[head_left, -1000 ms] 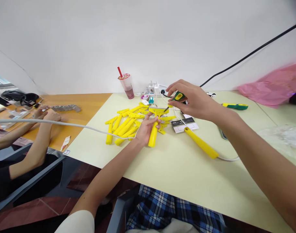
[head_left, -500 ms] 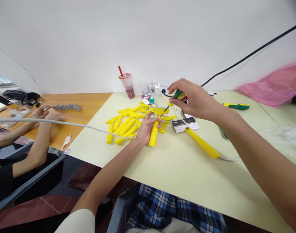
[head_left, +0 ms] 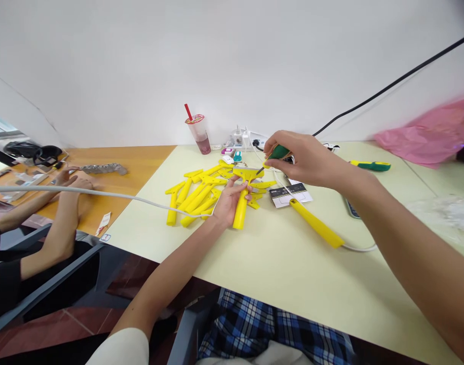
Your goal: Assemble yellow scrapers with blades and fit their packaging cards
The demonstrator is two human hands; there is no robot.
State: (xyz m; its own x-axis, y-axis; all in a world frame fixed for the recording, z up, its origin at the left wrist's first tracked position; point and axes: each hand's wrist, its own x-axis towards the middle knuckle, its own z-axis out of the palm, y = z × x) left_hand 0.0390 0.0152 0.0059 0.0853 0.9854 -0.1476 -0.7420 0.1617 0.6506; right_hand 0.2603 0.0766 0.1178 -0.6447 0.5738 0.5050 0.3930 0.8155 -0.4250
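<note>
Cream tabletop (head_left: 266,263), white wall (head_left: 141,66); drink cup (head_left: 199,134) at eleven o'clock. Left hand (head_left: 228,204) grips yellow T-shaped handle (head_left: 240,213) — right hand (head_left: 296,154), arched at two o'clock, pinches screwdriver (head_left: 279,152).

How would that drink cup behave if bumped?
The cup would probably tip fairly easily, being tall and narrower toward its base. It is likely light, since the drink fills only the lower part. Its clear wall looks thin, so squeezing may dent it.
</note>
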